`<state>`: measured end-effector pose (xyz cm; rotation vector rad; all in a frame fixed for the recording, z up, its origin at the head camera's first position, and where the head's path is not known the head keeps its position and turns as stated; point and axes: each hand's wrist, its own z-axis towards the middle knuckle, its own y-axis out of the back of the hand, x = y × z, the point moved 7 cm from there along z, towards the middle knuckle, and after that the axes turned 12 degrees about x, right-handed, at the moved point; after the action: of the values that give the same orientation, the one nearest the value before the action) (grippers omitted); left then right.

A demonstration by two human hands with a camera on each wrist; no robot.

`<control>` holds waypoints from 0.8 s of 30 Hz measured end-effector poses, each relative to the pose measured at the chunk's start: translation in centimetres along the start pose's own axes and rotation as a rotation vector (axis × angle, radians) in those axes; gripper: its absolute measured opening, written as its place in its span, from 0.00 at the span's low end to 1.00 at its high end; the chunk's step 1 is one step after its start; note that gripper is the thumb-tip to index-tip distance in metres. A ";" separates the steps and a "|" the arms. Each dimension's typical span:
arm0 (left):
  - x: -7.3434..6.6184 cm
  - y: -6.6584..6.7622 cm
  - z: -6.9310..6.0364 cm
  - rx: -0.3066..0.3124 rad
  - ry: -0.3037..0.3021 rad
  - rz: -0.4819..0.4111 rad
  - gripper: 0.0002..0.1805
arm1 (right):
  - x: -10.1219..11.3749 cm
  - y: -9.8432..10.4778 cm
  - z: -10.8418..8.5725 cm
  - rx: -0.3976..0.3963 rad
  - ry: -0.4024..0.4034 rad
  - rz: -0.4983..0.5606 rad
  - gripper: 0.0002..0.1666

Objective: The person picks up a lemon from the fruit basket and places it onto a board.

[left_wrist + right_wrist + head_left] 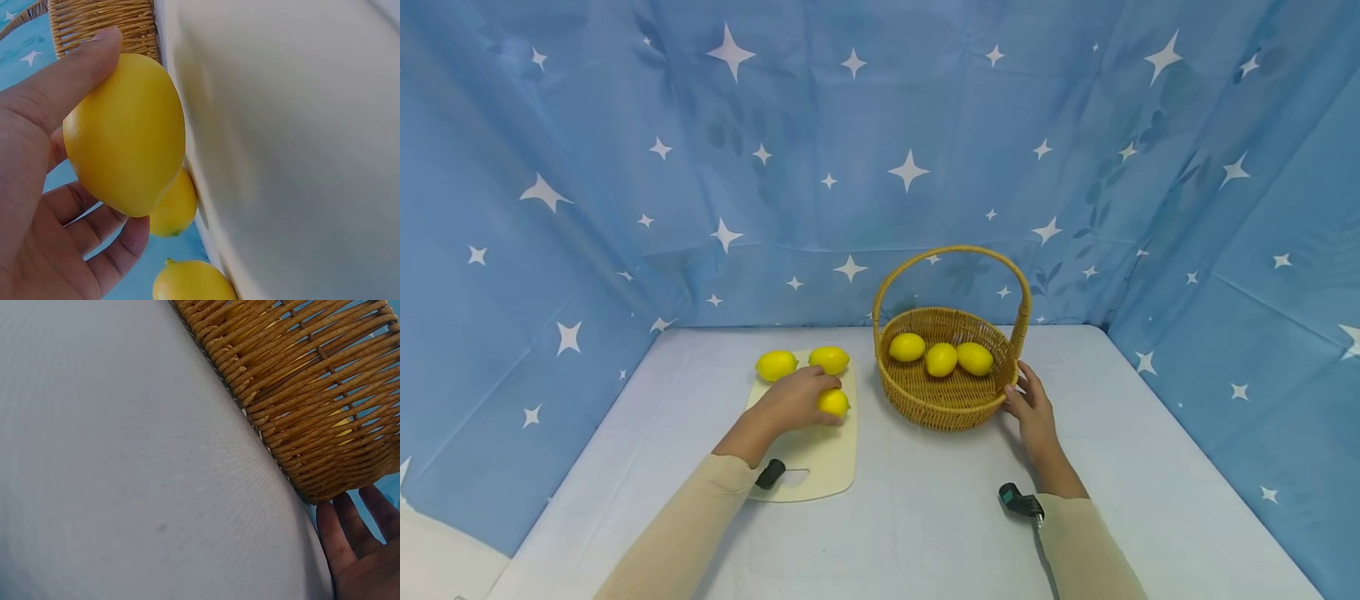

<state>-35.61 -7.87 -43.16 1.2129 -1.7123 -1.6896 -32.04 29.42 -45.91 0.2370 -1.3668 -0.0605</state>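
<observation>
My left hand point(797, 398) is over a cream cutting board point(820, 467), its thumb and fingers around a lemon point(128, 134). Whether that lemon still touches the board I cannot tell. Two more lemons, one at the far left corner point(777, 365) and one beside it point(829, 360), lie at the board's far end. Right of the board stands a round wicker basket point(943, 417) with a tall arched handle, three lemons point(942, 360) inside. My right hand point(1033, 412) touches the basket's right side; in the right wrist view its extended fingertips point(331, 519) meet the weave.
A white cloth covers the table point(917, 517). Blue curtains point(820, 208) with white stars close off the back and both sides. The basket's handle point(958, 248) arches high over its opening. A dark wrist device point(1021, 502) with a cable sits by the right sleeve.
</observation>
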 end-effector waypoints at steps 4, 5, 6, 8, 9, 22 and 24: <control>0.3 0.0 0.5 -0.007 0.001 0.011 0.31 | 0.0 0.0 0.0 0.000 0.001 0.010 0.38; 0.4 0.0 0.6 -0.007 0.002 0.011 0.31 | -0.1 0.0 0.0 0.001 -0.001 0.010 0.38; 0.5 -0.1 0.6 -0.005 0.003 0.012 0.31 | -0.1 0.0 0.0 0.000 -0.003 0.010 0.38; 0.5 -0.1 0.8 -0.001 0.002 0.004 0.31 | -0.1 0.0 0.0 -0.001 -0.010 0.006 0.37; 0.6 -0.2 0.8 0.001 0.002 0.000 0.31 | -0.1 0.0 0.0 -0.004 -0.013 0.004 0.37; 0.9 -0.5 0.8 -0.001 0.006 -0.019 0.33 | -2.8 0.8 0.9 -0.019 -0.013 -0.001 0.37; 0.9 -0.6 0.8 0.002 0.005 -0.021 0.34 | -3.2 0.9 1.0 -0.028 -0.011 -0.012 0.36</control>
<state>-36.56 -8.08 -44.05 1.2384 -1.7045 -1.6964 -33.74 30.70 -48.65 0.2216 -1.3750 -0.0904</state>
